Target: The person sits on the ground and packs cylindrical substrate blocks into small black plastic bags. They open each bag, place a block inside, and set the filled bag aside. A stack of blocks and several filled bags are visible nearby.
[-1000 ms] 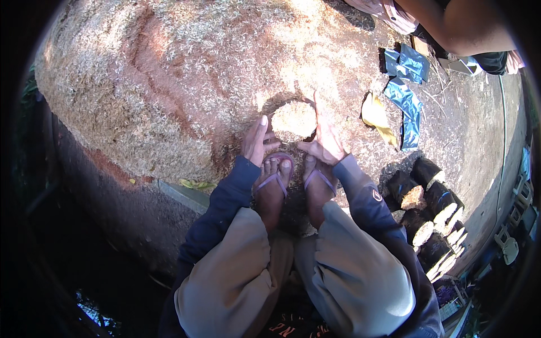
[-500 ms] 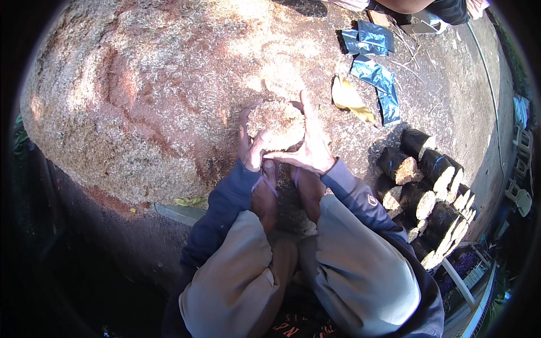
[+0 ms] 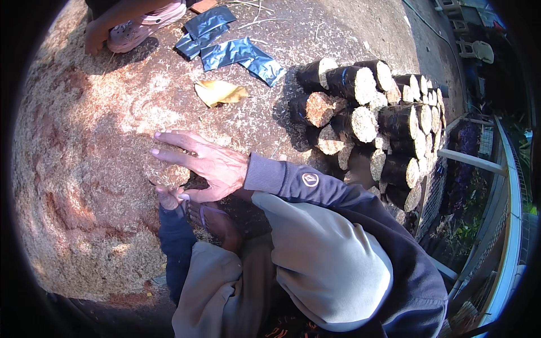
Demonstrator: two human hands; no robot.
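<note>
A round bag (image 3: 168, 170), packed to the top with pale brown shavings, is between my hands low over the ground. My right hand (image 3: 211, 164) spans it from the right, its long fingers reaching over the far side and its thumb on the near side. My left hand (image 3: 167, 197) is at the near left of the bag, thumb beside the right thumb; its other fingers are mostly hidden. The bag's dark side shows only as a sliver under my right palm. My sandalled foot (image 3: 217, 222) is just behind the bag.
A heap of shavings (image 3: 73, 186) spreads at left. Flat dark plastic bags (image 3: 242, 55) and a yellow leaf (image 3: 220, 93) lie ahead. Filled black bags (image 3: 352, 84) are stacked at right, near a fence rail (image 3: 470, 161). Another person's hand (image 3: 96, 38) and pink shoe (image 3: 138, 31) are at far left.
The view has swung right, bringing more of the stacked bags into sight. My right hand has turned back-up and reaches farther over the filled bag; my left is now more hidden.
</note>
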